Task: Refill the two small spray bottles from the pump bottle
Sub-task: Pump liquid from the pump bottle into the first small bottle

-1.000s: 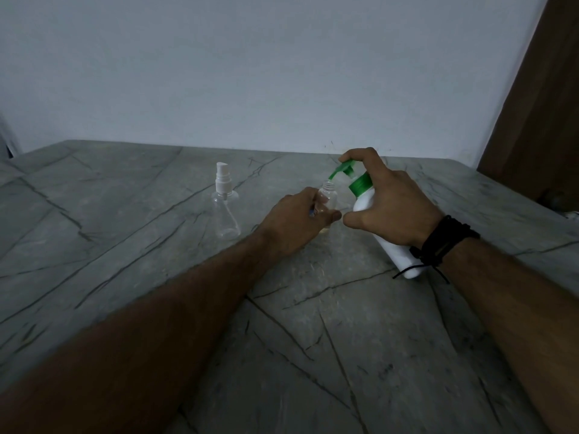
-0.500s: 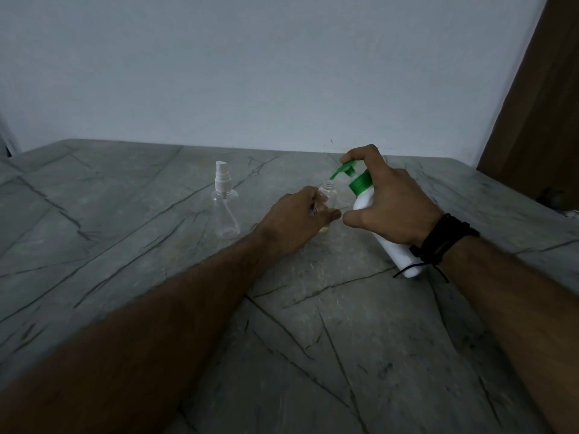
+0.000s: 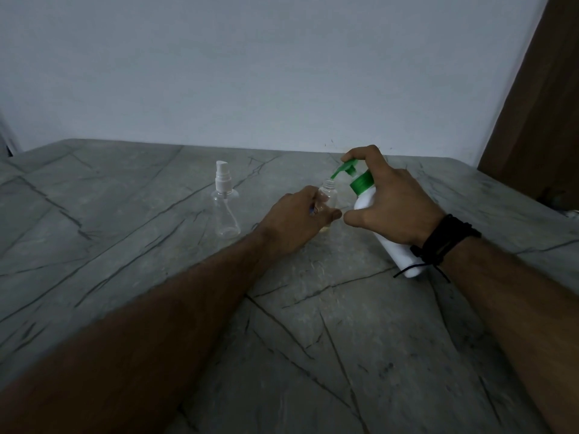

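Observation:
My right hand (image 3: 393,202) grips a white pump bottle (image 3: 366,198) with a green pump head, tilted to the left, index finger on top of the pump. Its green spout hangs over the open neck of a small clear spray bottle (image 3: 328,194) that stands on the table with no cap. My left hand (image 3: 297,219) is closed around that small bottle from the left and hides most of its body. A second small clear spray bottle (image 3: 225,211), with its white spray cap on, stands upright further left, apart from both hands.
The grey veined stone table (image 3: 156,245) runs to a pale wall at the back. A dark brown wooden panel (image 3: 539,120) rises at the right. A black wristband (image 3: 445,242) sits on my right wrist.
The pump head has risen slightly under my right index finger. Both hands and both small bottles stay where they were.

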Tool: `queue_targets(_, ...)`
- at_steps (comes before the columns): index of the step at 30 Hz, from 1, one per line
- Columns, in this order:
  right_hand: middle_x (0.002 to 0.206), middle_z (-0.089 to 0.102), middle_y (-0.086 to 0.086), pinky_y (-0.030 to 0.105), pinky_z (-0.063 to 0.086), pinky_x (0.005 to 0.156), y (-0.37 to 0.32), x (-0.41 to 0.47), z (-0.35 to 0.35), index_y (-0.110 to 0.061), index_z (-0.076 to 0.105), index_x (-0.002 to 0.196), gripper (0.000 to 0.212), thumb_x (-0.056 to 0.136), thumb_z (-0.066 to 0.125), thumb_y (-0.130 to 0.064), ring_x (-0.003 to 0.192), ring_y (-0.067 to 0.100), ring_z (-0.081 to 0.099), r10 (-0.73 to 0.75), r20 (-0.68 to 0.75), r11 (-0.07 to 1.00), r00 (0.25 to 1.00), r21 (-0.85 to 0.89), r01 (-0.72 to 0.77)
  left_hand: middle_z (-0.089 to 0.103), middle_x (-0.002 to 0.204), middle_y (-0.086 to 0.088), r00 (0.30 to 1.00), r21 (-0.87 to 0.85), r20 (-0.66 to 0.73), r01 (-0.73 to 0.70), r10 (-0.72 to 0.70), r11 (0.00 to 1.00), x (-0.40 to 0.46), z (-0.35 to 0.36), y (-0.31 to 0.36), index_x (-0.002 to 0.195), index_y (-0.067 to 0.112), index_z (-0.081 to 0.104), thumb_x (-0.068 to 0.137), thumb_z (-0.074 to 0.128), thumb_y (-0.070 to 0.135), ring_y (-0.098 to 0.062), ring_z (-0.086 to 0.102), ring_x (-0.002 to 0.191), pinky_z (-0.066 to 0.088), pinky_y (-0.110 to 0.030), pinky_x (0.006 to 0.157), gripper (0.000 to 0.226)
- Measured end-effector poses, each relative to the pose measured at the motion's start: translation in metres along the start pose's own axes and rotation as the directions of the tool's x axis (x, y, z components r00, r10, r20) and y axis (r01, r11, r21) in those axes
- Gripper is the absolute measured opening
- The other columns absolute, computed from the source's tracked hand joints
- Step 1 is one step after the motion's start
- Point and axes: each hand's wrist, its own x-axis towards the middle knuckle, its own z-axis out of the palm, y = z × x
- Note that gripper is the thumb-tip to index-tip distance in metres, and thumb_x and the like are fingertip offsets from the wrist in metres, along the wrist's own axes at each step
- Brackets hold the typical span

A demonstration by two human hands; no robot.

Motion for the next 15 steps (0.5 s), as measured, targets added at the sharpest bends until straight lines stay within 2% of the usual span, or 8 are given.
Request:
queue_targets(5, 0.076, 0.056, -0.019, 0.006, 0.038, 0.054, 0.0004, 0.0004, -0.0006, -0.03, 0.042, 0.129, 0.075, 0.065, 0.08, -0.022, 0.064, -0.008, 0.057, 0.003, 0.011, 1.0, 1.0, 0.005, -0.003, 0.061, 0.125, 0.001, 1.0, 0.005, -0.006, 0.0, 0.0, 1.0, 0.0006, 0.0007, -0.0006, 0.129, 0.018, 0.051, 0.089, 0.061, 0.047, -0.007, 0.053, 0.099, 0.041, -0.022, 0.077, 0.049)
queue_targets(9, 0.073, 0.054, -0.019, 0.005, 0.038, 0.054, 0.0, 0.0003, 0.0002, -0.029, 0.043, 0.127, 0.073, 0.065, 0.08, -0.022, 0.062, -0.01, 0.056, 0.011, 0.009, 1.0, 1.0, 0.007, -0.011, 0.06, 0.126, 0.0, 1.0, 0.009, 0.004, 0.004, -0.004, 1.0, 0.0013, 0.0004, -0.0008, 0.13, 0.018, 0.05, 0.089, 0.061, 0.046, -0.009, 0.055, 0.102, 0.042, -0.022, 0.079, 0.05)
queue_targets(15, 0.072, 0.054, -0.019, 0.005, 0.037, 0.053, -0.0005, -0.0002, -0.0006, -0.03, 0.043, 0.129, 0.075, 0.065, 0.08, -0.021, 0.061, -0.009, 0.056, 0.007, 0.006, 1.0, 1.0, 0.012, -0.007, 0.061, 0.125, 0.001, 1.0, 0.018, -0.001, 0.005, -0.005, 1.0, 0.001, 0.001, -0.0005, 0.128, 0.019, 0.052, 0.089, 0.06, 0.047, -0.007, 0.053, 0.098, 0.041, -0.022, 0.078, 0.049)
